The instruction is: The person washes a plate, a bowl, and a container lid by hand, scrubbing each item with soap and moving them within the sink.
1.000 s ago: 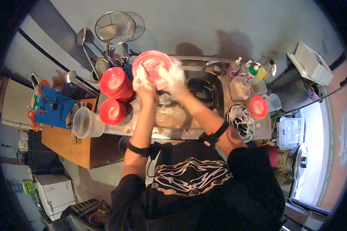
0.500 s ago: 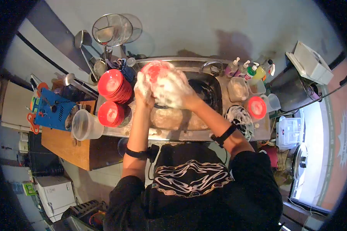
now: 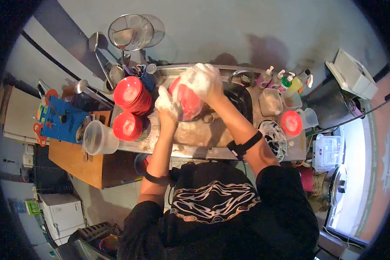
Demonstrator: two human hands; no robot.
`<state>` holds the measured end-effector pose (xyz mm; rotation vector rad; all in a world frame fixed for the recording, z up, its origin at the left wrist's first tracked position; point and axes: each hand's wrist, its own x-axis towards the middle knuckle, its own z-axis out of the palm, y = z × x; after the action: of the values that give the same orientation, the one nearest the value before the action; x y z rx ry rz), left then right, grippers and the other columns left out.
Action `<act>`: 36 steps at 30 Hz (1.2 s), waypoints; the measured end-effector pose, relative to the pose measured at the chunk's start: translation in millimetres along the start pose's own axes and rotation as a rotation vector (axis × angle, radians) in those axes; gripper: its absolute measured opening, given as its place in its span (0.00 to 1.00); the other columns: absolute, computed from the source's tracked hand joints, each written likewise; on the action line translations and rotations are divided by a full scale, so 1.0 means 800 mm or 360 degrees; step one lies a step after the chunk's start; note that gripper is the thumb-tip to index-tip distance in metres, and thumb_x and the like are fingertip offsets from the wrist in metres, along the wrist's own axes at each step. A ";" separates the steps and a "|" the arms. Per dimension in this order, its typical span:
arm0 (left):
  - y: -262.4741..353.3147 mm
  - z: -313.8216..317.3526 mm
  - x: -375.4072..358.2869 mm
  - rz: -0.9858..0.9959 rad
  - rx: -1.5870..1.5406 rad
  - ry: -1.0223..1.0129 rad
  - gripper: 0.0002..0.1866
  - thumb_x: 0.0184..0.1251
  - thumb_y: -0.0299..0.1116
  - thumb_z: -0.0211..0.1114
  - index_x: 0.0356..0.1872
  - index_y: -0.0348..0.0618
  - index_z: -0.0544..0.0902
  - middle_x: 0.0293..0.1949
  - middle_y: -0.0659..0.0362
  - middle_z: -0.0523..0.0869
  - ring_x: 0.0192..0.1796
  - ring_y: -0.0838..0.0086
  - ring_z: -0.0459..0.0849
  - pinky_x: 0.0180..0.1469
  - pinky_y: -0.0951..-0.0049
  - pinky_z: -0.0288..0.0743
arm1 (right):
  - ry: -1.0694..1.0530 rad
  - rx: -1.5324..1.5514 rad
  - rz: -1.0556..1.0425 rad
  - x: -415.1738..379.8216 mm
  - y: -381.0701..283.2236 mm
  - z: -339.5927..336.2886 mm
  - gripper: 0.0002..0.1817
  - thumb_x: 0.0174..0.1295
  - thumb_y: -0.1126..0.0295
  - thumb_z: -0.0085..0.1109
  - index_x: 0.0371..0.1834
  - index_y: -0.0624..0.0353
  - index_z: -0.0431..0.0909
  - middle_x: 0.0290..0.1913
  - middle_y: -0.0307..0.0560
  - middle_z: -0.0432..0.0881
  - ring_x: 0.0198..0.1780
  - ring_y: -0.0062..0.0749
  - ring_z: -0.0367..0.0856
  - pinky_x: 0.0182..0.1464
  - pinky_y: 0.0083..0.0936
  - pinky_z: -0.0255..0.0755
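Note:
A soapy red bowl is tilted on its side above the sink, streaked with white suds. My left hand, foamy at the fingers, is closed on the bowl's left edge with the thumb pointing up. Over the bowl's upper right side, my right hand presses with bent fingers. Thick foam covers those fingers, and I cannot tell what is inside them. Just left of my hands stand two stacks of red bowls, a taller one and a shorter one.
A faucet rises at the sink's back. Several soap bottles line the right rear. A sudsy dark dish and another red bowl sit on the right. At left are a clear plastic tub and a blue box.
The red bowl has turned onto its side and moved slightly right. My right hand has shifted up along it, while my left hand has lowered a little on its edge.

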<state>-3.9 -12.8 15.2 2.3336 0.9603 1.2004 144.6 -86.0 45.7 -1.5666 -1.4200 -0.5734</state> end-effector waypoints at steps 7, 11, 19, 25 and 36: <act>-0.005 -0.013 0.006 0.0474 -0.0138 0.0105 0.21 0.55 0.30 0.70 0.48 0.32 0.74 0.26 0.46 0.82 0.30 0.45 0.82 0.33 0.56 0.75 | 0.0220 0.0328 -0.0323 0.023 -0.025 0.010 0.09 0.46 0.58 0.65 0.29 0.46 0.85 0.38 0.38 0.86 0.41 0.39 0.82 0.45 0.39 0.72; -0.017 -0.024 0.013 0.0373 0.0052 0.0118 0.18 0.59 0.34 0.70 0.42 0.34 0.74 0.22 0.48 0.82 0.26 0.47 0.82 0.29 0.55 0.76 | 0.0074 -0.0008 -0.0111 0.044 -0.018 0.002 0.12 0.44 0.63 0.67 0.32 0.53 0.83 0.38 0.45 0.83 0.41 0.47 0.81 0.47 0.42 0.73; -0.006 -0.036 0.016 0.0054 -0.0024 0.0034 0.18 0.56 0.31 0.68 0.46 0.38 0.75 0.27 0.44 0.80 0.33 0.44 0.82 0.37 0.55 0.74 | -0.0117 0.0528 -0.0037 0.047 -0.020 0.010 0.08 0.59 0.66 0.64 0.39 0.55 0.83 0.37 0.45 0.85 0.40 0.44 0.83 0.48 0.34 0.76; 0.004 -0.018 0.031 -0.0823 -0.2208 0.0349 0.22 0.79 0.41 0.50 0.63 0.34 0.71 0.54 0.57 0.80 0.54 0.68 0.82 0.54 0.71 0.78 | 0.0392 0.2059 0.0753 -0.003 -0.057 0.053 0.18 0.69 0.71 0.58 0.60 0.64 0.75 0.62 0.45 0.76 0.60 0.25 0.73 0.61 0.29 0.70; -0.035 -0.024 0.076 -0.0723 -0.1324 -0.0612 0.11 0.66 0.35 0.70 0.43 0.41 0.82 0.30 0.65 0.83 0.30 0.82 0.78 0.31 0.75 0.72 | -0.1074 0.1493 0.0828 0.045 -0.017 -0.035 0.25 0.61 0.72 0.66 0.62 0.63 0.73 0.53 0.45 0.82 0.50 0.24 0.79 0.56 0.27 0.75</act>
<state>-6.2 50.3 45.9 1.4940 0.6264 0.7204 146.3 -92.2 92.9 -1.2577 -1.3319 0.9022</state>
